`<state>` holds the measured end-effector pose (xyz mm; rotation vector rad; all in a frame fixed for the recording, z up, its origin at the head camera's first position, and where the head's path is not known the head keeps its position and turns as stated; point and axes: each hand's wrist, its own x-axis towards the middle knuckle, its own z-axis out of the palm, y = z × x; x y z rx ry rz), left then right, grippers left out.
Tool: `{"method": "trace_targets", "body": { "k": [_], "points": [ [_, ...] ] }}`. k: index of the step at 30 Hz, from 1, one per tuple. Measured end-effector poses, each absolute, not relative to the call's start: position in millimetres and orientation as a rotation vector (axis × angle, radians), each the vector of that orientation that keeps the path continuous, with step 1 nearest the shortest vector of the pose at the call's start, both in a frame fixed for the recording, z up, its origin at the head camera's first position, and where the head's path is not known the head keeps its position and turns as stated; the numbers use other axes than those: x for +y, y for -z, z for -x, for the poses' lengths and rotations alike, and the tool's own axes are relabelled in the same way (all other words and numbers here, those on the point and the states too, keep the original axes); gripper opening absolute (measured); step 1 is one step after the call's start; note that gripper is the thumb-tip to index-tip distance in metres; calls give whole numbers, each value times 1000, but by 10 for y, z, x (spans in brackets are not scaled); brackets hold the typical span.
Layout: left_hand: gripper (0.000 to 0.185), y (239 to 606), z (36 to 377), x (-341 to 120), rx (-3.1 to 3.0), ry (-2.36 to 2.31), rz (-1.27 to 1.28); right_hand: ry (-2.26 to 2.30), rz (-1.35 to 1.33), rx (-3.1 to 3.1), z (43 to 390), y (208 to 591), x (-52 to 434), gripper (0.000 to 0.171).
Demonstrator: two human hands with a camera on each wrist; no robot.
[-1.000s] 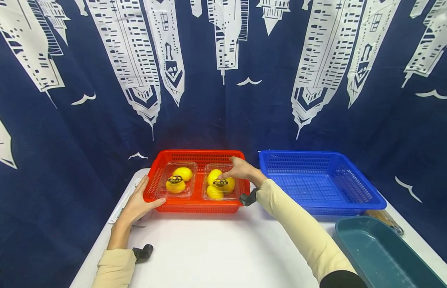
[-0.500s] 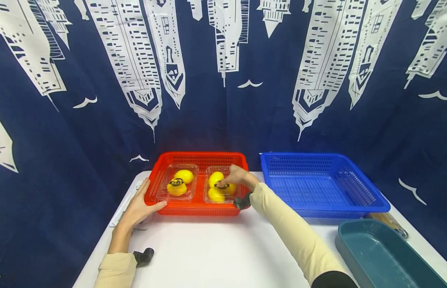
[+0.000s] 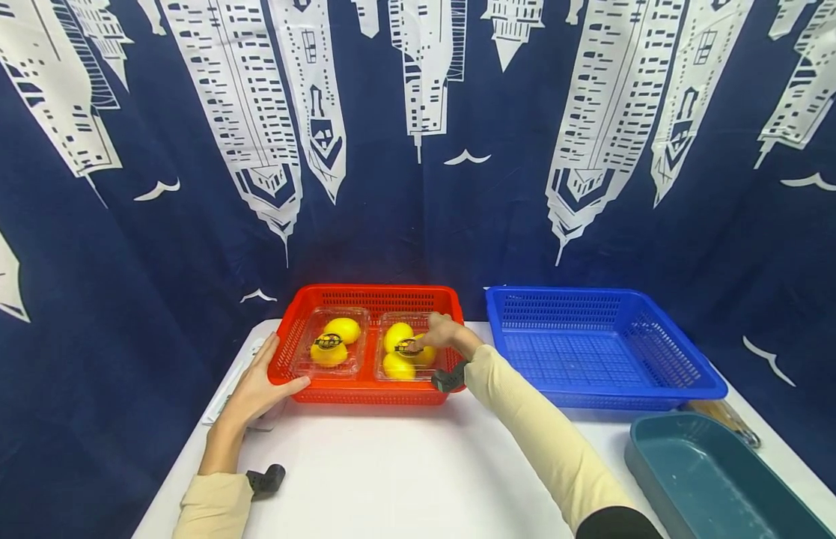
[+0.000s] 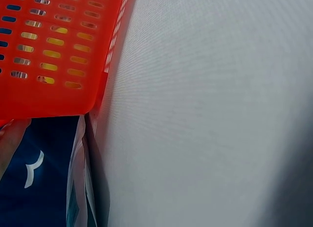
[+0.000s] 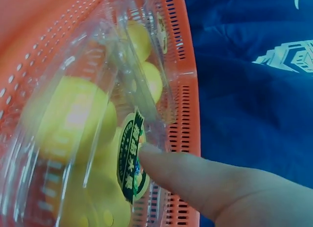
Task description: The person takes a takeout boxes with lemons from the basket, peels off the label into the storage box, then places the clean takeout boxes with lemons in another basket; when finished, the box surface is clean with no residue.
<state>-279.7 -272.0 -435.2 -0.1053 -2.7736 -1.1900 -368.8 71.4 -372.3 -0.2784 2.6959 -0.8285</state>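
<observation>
A red plastic basket (image 3: 370, 393) holds two clear lidded plastic boxes. The left clear box (image 3: 310, 362) has two yellow lemon-like fruits (image 3: 343, 329) showing. In the right clear box (image 3: 384, 370) lie 3 yellow fruits (image 3: 399, 365), under a black label (image 5: 132, 158). My left hand (image 3: 256, 393) rests on the basket's front left corner, fingers straight along the side and thumb extended at the front rim. My right hand (image 3: 447, 333) lies over the right box's right side. One straight digit touches the label in the right wrist view; the other fingers are largely hidden.
A blue basket (image 3: 593, 397) stands right of the red one. In front of it is a dark teal tray (image 3: 640, 449), with a wooden-and-metal item (image 3: 727, 419) behind. Something flat and pale (image 3: 239, 374) lies beside my left hand on the white table (image 3: 391, 471). A patterned navy curtain (image 3: 418, 224) hangs behind.
My right hand has come down onto the right box and moved slightly left. That box has shifted a little left within the basket. My left hand has stayed at the corner.
</observation>
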Motion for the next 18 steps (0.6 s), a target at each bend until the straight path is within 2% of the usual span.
{"method": "trace_targets", "body": {
  "k": [4,10,18],
  "points": [
    [110,4346,2801,-2725,-2770,1190,107,772,288,2685,3699,3773,694,72],
    [109,4356,2799,-2733,-2774,1187,92,789,272,2689,3718,3829,659,50],
    [109,4363,2796,-2729,-2767,1197,98,1063,111,2478,3715,3871,662,73]
  ]
}}
